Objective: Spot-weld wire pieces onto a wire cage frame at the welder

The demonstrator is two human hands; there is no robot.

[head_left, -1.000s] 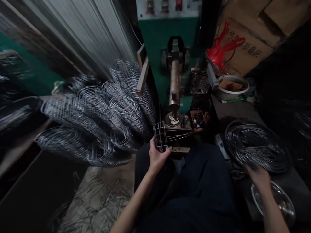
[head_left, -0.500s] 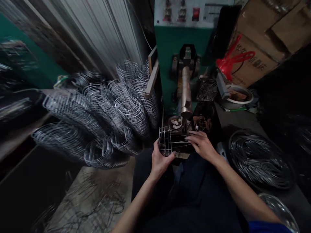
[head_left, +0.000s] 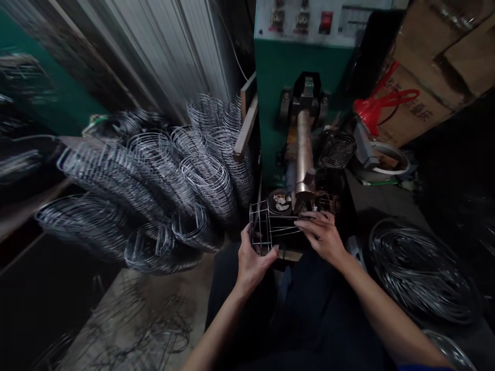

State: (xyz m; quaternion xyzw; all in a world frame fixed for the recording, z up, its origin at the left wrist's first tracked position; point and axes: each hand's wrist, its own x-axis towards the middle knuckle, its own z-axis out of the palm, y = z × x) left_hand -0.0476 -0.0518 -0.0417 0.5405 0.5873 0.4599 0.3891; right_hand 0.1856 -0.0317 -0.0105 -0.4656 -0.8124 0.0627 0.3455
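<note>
Since one second ago the right hand point(head_left: 323, 236) has come from the wire rings point(head_left: 419, 273) on the right to the small wire cage point(head_left: 270, 229). Now its fingers rest closed on the cage's straight wires. The left hand point(head_left: 253, 257) grips the round end of the cage. The cage lies just below the copper arm point(head_left: 303, 154) of the green machine point(head_left: 278, 82).

I am wearing dark trousers point(head_left: 309, 314), my forearms are showing bare, and a blue sleeve point(head_left: 419, 368) is peeking at my right arm.
</note>
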